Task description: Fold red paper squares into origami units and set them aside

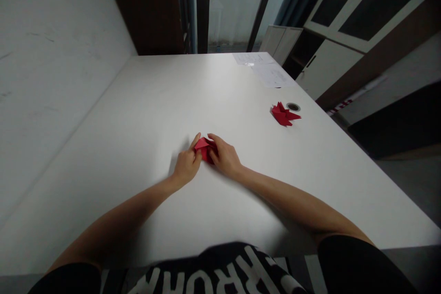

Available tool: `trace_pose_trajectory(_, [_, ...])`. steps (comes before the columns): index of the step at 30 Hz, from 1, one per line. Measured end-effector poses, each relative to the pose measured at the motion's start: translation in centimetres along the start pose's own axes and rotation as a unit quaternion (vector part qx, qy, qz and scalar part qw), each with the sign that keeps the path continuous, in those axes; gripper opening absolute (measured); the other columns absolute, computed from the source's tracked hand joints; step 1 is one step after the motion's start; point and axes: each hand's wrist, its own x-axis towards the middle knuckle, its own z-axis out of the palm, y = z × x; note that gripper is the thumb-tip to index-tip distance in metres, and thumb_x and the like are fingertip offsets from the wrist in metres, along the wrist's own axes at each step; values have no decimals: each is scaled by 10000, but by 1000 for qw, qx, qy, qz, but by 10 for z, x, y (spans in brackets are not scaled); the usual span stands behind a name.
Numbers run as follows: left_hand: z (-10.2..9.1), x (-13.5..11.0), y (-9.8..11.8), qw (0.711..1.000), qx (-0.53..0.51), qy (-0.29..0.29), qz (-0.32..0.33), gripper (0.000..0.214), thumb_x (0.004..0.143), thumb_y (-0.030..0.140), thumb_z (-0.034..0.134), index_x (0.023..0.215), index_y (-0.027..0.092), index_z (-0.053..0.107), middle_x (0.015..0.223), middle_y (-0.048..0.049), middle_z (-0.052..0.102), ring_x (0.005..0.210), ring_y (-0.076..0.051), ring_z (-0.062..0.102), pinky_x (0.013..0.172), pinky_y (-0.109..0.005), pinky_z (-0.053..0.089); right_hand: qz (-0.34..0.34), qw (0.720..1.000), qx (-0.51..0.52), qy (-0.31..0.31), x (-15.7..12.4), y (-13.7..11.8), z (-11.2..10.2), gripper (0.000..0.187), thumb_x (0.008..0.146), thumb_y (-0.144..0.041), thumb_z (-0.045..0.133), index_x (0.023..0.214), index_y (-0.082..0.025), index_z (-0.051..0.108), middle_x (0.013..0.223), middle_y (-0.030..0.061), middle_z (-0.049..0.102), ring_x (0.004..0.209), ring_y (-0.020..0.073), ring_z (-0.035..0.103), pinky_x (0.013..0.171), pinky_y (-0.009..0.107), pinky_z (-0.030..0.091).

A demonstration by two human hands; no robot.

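Red folded paper (205, 149): one piece, pinched between both hands, about mid-width on the white surface (144, 115) and closer to the person's near edge than to the far edge. Its exact folded shape is partly hidden by the hands.

Left hand (187, 164): on the paper's left side, with the fingers (197, 140) narrowed and gripping it.

Right hand (224, 156): on the paper's right side, with the fingers (214, 139) curled over and holding it (the two hands touch the paper, and the paper alone lies between them).

Second red folded paper (283, 115): lying on the surface near the right edge, spiky in outline, well apart from both hands.

Round dark grommet (293, 107): set in the surface, just beside the second paper.

White printed sheets (265, 70): two, overlapping slightly, lying flat along the far edge toward the far right corner.

Grey-white wall (58, 78): running along the surface's left edge.

White cabinet (327, 69): standing beyond the right edge.

Black shirt (220, 271): with large white lettering, worn by the person, showing below the near edge.
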Motion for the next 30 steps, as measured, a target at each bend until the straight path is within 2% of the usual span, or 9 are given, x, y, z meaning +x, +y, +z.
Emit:
trace_pose_trajectory(2, [1, -3, 3, 1000, 15, 1, 4, 606, 959, 258, 463, 1554, 187, 372, 764, -20, 733, 555, -175, 593, 708, -284, 492, 8, 1000, 7, 9, 2, 4, 0, 521, 899, -181, 531, 1417, -197, 481, 1305, 119, 659, 1083, 252, 667, 950, 402, 524])
trace_pose_trajectory(4, [2, -5, 4, 1000, 19, 0, 12, 630, 925, 227, 505, 1544, 217, 391, 737, 4, 715, 555, -170, 584, 710, -277, 486, 13, 1000, 13, 12, 3, 6, -2, 527, 851, -150, 565, 1375, -208, 534, 1280, 102, 679, 1079, 248, 673, 958, 396, 518])
trace_pose_trajectory(6, [3, -7, 5, 999, 19, -7, 26, 657, 893, 201, 536, 1534, 254, 405, 842, -3, 742, 607, -175, 611, 737, -282, 493, 17, 1000, 23, 7, 5, 7, -4, 530, 808, -113, 578, 1328, -218, 579, 1230, 84, 708, 1057, 243, 684, 939, 380, 519])
trace_pose_trajectory(9, [4, -9, 4, 998, 25, -17, 50, 658, 865, 199, 575, 1504, 287, 439, 1082, -38, 748, 771, -208, 673, 810, -309, 508, 22, 999, 32, -5, 8, 5, -9, 435, 792, -89, 571, 1191, -235, 664, 1074, 48, 760, 931, 229, 708, 845, 344, 520])
trace_pose_trajectory(13, [2, -6, 4, 999, 24, 6, 43, 640, 829, 195, 631, 1446, 287, 490, 1202, -62, 709, 953, -250, 681, 912, -358, 509, 28, 999, 33, 6, 9, 0, -14, 341, 802, -82, 552, 1064, -241, 702, 957, 22, 767, 830, 209, 698, 787, 318, 500])
trace_pose_trajectory(16, [0, -2, 5, 999, 4, 38, 34, 664, 808, 171, 648, 1440, 281, 477, 1263, -72, 660, 1064, -250, 654, 966, -372, 500, 15, 998, 63, 17, 7, -4, -14, 362, 827, -83, 523, 1108, -244, 683, 998, 18, 758, 852, 193, 692, 806, 308, 505])
trace_pose_trajectory(20, [3, 1, 4, 998, -34, 49, 23, 754, 825, 186, 640, 1522, 281, 368, 1368, -97, 583, 1113, -239, 640, 995, -385, 500, -19, 994, 94, 42, 3, -8, -8, 396, 846, -86, 505, 1186, -235, 644, 1132, 45, 725, 996, 201, 677, 900, 330, 516])
trace_pose_trajectory(26, [6, 3, -2, 987, -155, 44, 13, 712, 896, 183, 556, 1560, 288, 323, 1550, -52, 473, 1404, -232, 470, 1186, -410, 362, -96, 988, 108, 60, -2, -14, -1, 438, 875, -91, 476, 1273, -245, 575, 1300, 86, 622, 1185, 208, 599, 1000, 349, 503])
trace_pose_trajectory(30, [3, 2, -2, 986, -160, 41, 35, 797, 824, 53, 508, 1567, 279, 326, 1585, -39, 428, 1435, -230, 438, 1210, -410, 327, -43, 987, 134, 83, -1, -15, -3, 405, 840, -103, 496, 1217, -228, 572, 1206, 102, 623, 1074, 218, 618, 904, 353, 533])
